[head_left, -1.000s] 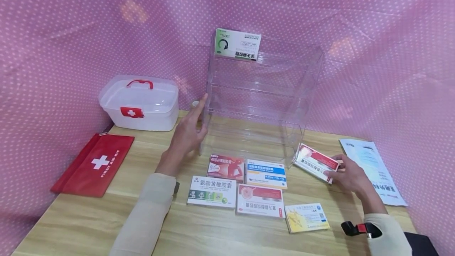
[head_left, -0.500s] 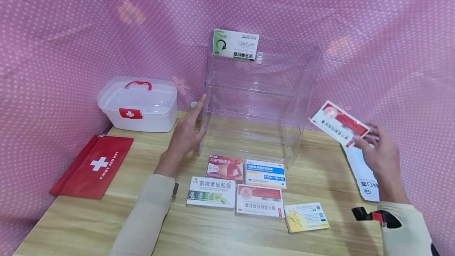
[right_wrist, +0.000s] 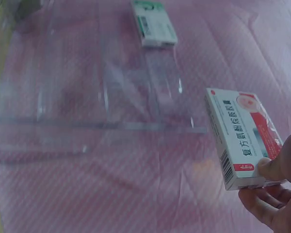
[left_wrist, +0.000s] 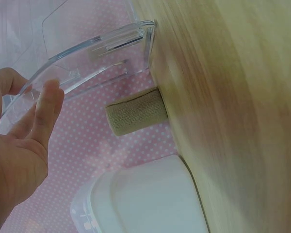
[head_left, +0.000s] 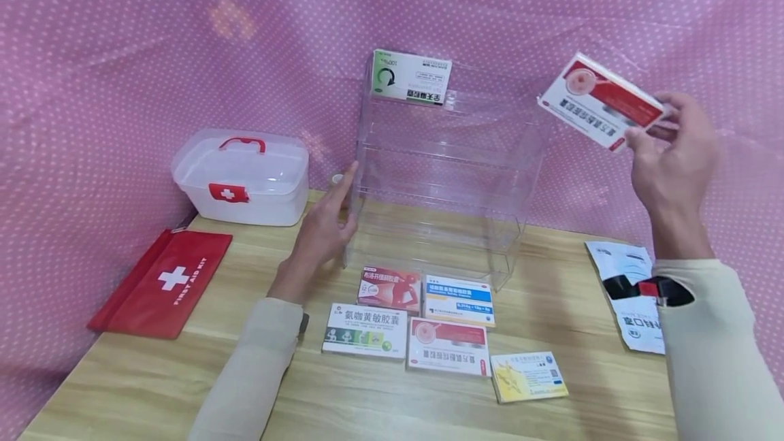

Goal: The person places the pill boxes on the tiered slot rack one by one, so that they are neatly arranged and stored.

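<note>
My right hand (head_left: 676, 155) pinches a red-and-white medicine box (head_left: 603, 102) by one end, raised and tilted at the right of a clear tiered display rack (head_left: 441, 155). In the right wrist view, thumb and fingers press opposite faces of this medicine box (right_wrist: 245, 138). With thumb and fingers on either side of its edge, my left hand (head_left: 324, 230) holds the rack's left side panel; the left wrist view shows that panel (left_wrist: 102, 43) between them. A green-and-white medicine box (head_left: 410, 78) stands at the left of the rack's top tier.
Several medicine boxes lie before the rack, among them a green-and-white one (head_left: 364, 331) and a yellow one (head_left: 529, 376). At left are a white first-aid box (head_left: 241, 182) and red pouch (head_left: 162, 284). A tan bandage roll (left_wrist: 137, 111) stands beside the rack; a mask packet (head_left: 631, 298) lies right.
My right hand has lifted the red-and-white medicine box from beside the rack's lower right corner up to the height of its top tier. The left hand has stayed on the rack.
</note>
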Available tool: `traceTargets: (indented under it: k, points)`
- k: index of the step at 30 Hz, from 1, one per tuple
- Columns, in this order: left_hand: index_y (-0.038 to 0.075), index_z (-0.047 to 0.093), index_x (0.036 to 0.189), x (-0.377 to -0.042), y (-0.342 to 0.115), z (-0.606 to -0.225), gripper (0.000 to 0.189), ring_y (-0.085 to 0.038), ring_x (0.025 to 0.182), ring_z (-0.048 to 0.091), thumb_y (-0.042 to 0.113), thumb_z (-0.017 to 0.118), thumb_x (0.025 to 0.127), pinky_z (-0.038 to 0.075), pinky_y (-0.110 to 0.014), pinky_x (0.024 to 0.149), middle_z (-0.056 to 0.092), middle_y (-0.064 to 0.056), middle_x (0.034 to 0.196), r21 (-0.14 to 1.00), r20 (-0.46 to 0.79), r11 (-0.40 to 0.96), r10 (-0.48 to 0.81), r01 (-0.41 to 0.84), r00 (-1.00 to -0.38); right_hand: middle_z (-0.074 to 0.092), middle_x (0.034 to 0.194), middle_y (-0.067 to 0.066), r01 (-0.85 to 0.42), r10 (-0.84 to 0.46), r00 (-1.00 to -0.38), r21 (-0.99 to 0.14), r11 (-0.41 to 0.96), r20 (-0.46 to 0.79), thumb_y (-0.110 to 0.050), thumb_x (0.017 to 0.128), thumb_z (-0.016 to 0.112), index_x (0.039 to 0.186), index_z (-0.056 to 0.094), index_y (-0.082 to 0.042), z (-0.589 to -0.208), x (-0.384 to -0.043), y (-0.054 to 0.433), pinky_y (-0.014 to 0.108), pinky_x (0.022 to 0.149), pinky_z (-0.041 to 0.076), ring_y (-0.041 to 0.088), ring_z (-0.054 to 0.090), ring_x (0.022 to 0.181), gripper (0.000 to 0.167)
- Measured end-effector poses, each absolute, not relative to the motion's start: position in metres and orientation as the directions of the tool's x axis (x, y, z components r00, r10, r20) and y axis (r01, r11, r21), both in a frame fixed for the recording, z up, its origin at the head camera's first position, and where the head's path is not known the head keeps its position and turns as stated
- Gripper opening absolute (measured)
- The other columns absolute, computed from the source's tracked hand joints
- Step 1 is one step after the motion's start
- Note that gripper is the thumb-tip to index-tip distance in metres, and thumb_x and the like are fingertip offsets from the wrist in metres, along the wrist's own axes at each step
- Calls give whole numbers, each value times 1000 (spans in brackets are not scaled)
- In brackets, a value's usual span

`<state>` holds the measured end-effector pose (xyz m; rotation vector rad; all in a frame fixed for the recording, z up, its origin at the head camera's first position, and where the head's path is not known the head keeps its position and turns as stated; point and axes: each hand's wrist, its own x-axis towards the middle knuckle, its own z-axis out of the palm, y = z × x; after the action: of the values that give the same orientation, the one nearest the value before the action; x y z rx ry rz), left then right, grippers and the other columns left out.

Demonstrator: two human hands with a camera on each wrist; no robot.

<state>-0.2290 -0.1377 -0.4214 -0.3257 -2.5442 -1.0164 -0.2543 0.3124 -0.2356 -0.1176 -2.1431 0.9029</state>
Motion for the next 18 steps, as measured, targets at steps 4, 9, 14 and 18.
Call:
traceTargets:
  k: [4,9,14,18]
  points:
    - [35,18,174,-228,-137,-421,99,-39,121,70,0,70,96,64,-51,94,47,-15,169,604,437,713,76,355,-896,61,114,-19,-295,254,-658,-553,779,709,-2,93,76,136,72,-18,-223,-273,291,10,92,56,-7,63,99,46]
    - [37,17,174,-229,-137,-421,101,-39,119,71,-1,70,96,65,-50,93,44,-14,171,613,422,712,70,342,-904,70,125,2,-314,155,-662,-460,831,733,0,94,73,139,70,-14,-208,-300,267,10,94,56,17,73,111,48]
    - [40,15,173,-230,-138,-422,104,-39,123,70,-1,70,96,64,-51,97,43,-13,172,616,427,706,74,350,-901,67,129,14,-332,75,-691,-407,851,719,5,95,66,141,68,-12,-195,-321,247,28,102,61,34,74,117,49]
    - [39,16,173,-230,-138,-423,104,-39,120,71,-1,71,95,64,-51,95,45,-14,171,607,437,711,75,355,-897,64,140,21,-319,40,-737,-399,860,675,3,99,61,146,64,-12,-193,-331,236,48,108,57,37,69,123,49]
